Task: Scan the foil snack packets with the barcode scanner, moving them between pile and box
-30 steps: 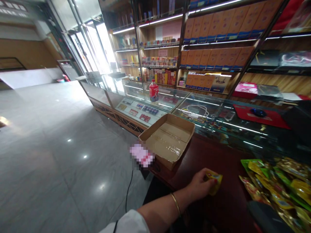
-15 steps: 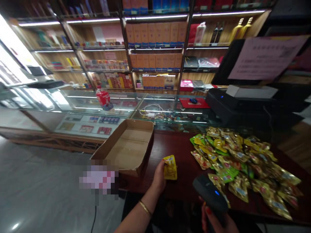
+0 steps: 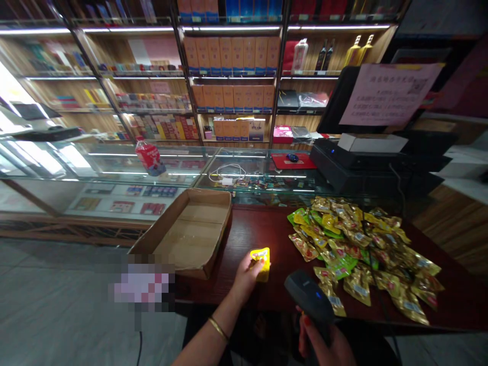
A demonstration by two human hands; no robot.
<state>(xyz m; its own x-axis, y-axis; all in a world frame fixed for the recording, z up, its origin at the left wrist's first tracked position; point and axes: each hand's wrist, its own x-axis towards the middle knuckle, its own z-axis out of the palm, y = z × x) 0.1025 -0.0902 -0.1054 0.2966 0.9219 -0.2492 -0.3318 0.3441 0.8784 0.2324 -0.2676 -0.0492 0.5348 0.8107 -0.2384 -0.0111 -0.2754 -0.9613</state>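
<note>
My left hand (image 3: 246, 277) pinches a small yellow snack packet (image 3: 263, 274) above the dark red tabletop (image 3: 244, 229). Bright light falls on the packet's upper part. In my right hand (image 3: 320, 340) is a black handheld barcode scanner (image 3: 309, 295), its head pointing toward the packet and a blue light glowing on top. To the right of the scanner lies a heap of gold, yellow and green snack packets (image 3: 354, 239). A shallow cardboard box (image 3: 190, 234) with nothing visible inside stands left of my left hand.
Behind the tabletop runs a glass display counter (image 3: 183, 162) carrying a red-labelled bottle (image 3: 149, 156), a white cable (image 3: 227, 175) and a mouse (image 3: 292, 158) on a red mat. A monitor (image 3: 335, 101) with a taped paper stands at right. A black cord (image 3: 371, 264) crosses the heap.
The packet is now brightly lit by the scanner, and my left thumb lies across its face. The view has shifted slightly, so most things appear a little further left.
</note>
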